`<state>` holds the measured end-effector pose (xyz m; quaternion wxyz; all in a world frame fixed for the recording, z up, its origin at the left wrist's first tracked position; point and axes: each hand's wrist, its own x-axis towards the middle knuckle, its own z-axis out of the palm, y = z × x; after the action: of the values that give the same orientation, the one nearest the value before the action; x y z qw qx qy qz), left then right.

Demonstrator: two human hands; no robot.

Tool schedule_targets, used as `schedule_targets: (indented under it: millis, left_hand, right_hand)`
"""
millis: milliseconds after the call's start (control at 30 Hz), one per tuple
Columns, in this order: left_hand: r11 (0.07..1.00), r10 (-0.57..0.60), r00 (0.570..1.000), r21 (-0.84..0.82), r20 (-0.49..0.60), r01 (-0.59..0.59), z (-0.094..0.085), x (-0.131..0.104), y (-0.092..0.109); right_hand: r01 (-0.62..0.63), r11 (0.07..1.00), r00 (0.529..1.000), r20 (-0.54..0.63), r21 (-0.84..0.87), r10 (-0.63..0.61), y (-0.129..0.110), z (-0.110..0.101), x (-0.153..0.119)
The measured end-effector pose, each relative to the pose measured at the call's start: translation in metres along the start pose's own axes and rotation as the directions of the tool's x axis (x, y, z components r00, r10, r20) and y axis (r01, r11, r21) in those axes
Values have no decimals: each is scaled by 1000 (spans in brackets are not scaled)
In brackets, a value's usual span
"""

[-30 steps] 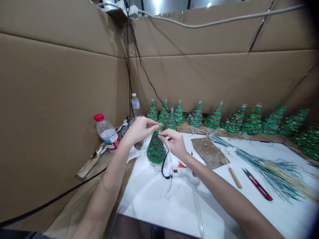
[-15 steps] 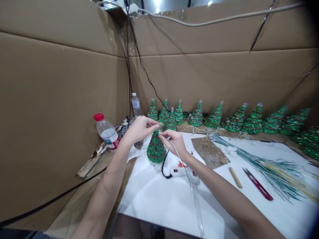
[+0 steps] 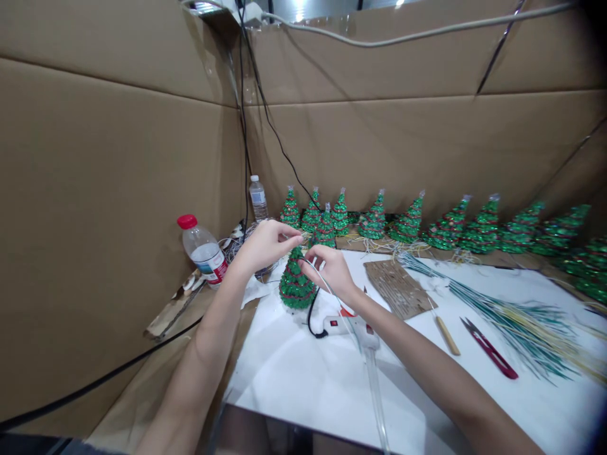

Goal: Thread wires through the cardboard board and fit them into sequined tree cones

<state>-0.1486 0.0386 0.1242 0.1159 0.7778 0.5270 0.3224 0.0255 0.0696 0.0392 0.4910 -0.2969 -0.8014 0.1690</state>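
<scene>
A small green tinsel Christmas tree (image 3: pixel 297 287) with red garland stands upright on the white board, between my hands. My left hand (image 3: pixel 269 248) is over its tip, thumb and fingers pinched together. What lies in that pinch is too small to make out. Beside the upper right of the tree, my right hand (image 3: pixel 329 272) pinches a thin pale wire (image 3: pixel 342 304), which trails down toward me across the glue gun. The white glue gun (image 3: pixel 339 325) lies below my right wrist, with a clear glue stick (image 3: pixel 374 392) sticking out of it.
Several finished-looking trees (image 3: pixel 410 221) line the back. To the right lie a brown corrugated piece (image 3: pixel 401 289), an awl (image 3: pixel 446 335), red thread snips (image 3: pixel 490 349) and a bundle of green and yellow wires (image 3: pixel 512 319). A red-capped bottle (image 3: pixel 203 253) stands left; cardboard walls (image 3: pixel 118 177) enclose the table.
My right hand has shifted slightly left and down with the wire, close against the tree. The left hand stays almost still over the tip.
</scene>
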Motion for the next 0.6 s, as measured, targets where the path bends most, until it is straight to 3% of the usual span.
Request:
schedule_targets:
  millis: [600]
  left_hand:
    - [1000, 5, 1000, -1, 0, -5, 1, 0, -1]
  right_hand:
    - [48, 998, 999, 0, -47, -48, -3, -1, 0]
